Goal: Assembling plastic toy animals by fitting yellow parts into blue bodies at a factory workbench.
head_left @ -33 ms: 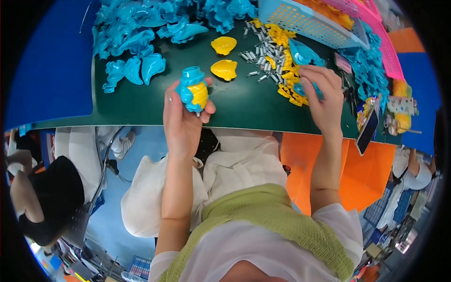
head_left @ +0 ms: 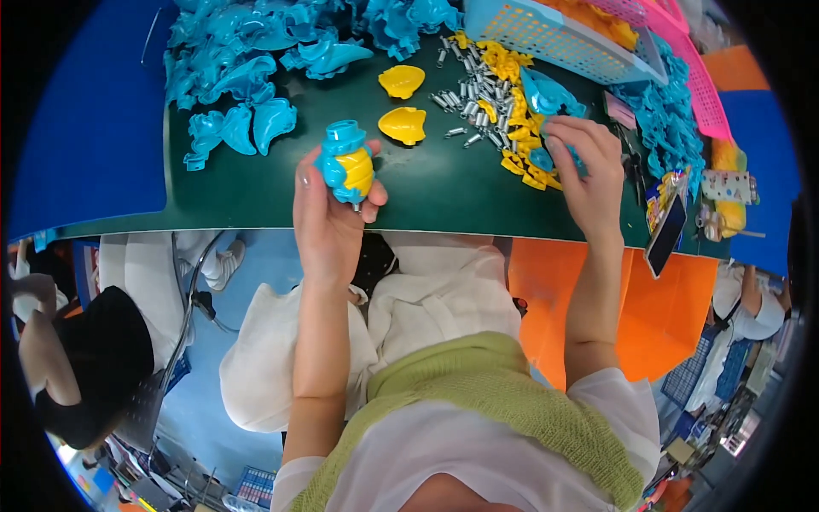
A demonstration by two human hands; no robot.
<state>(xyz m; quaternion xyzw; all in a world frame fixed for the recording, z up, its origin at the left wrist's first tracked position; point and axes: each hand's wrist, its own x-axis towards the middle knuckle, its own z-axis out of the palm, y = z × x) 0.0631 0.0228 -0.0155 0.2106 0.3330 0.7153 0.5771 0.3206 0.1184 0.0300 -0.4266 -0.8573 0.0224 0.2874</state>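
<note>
My left hand [head_left: 328, 213] is wrapped round a small blue-and-yellow plastic toy figure [head_left: 345, 166], held upright above the table's near edge. The figure has a blue top and a yellow ridged front, and a small metal tip pokes out below. My right hand [head_left: 589, 166] is over the right side of the table, thumb and fingertips pinched together; what they hold, if anything, is too small to make out. Beneath and beside it lie small yellow plastic parts [head_left: 536, 177], blue pieces [head_left: 550, 94] and metal springs [head_left: 478, 107]. Two yellow shell pieces [head_left: 402, 125] lie between my hands.
Blue plastic parts [head_left: 243, 77] are heaped at the back left of the green table [head_left: 444, 200]. A light-blue basket [head_left: 554, 47] of orange parts and a pink basket [head_left: 708, 102] stand at the back right. A phone [head_left: 665, 237] leans at the right edge, above an orange bin [head_left: 614, 311].
</note>
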